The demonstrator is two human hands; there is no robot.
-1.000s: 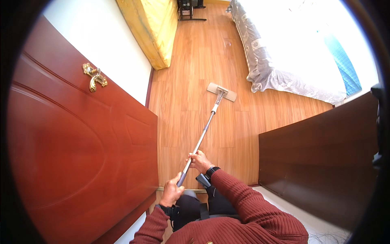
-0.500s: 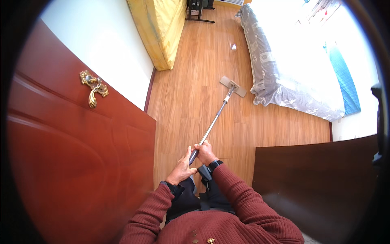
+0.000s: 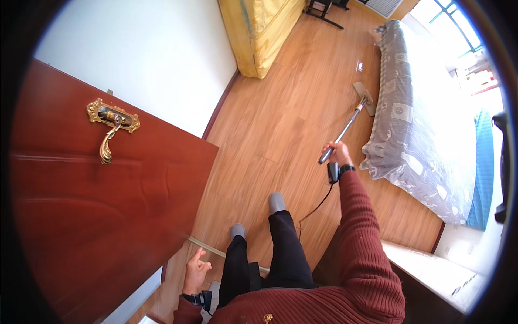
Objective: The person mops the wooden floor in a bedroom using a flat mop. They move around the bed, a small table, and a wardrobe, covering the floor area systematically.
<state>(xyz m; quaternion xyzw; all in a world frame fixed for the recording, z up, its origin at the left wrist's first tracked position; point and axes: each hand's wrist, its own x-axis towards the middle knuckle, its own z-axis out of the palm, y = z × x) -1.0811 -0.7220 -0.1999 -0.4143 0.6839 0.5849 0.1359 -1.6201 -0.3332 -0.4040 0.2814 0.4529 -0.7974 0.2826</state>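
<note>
A flat mop (image 3: 349, 123) stretches away from me, with my right hand (image 3: 341, 154) closed around its dark grip end. Its beige rectangular head (image 3: 362, 93) lies on the wooden floor beside the bed. Low on the left, my left hand (image 3: 197, 269) is off the pole, fingers apart and holding nothing. The edge of a red-brown door (image 3: 108, 205) is the nearest thing to that hand. A small black device with a cable is strapped at my right wrist.
A plastic-covered bed (image 3: 396, 116) stands on the right. At the upper left is a tall yellow-wrapped piece (image 3: 264, 38) by the white wall (image 3: 145, 65). The door's gold handle (image 3: 112, 127) juts out. A threshold strip (image 3: 208, 247) crosses the floor behind my grey shoes.
My left hand has let go of the mop and dropped to the lower left. My right arm has reached forward and right with it. The view has turned, and my feet now show.
</note>
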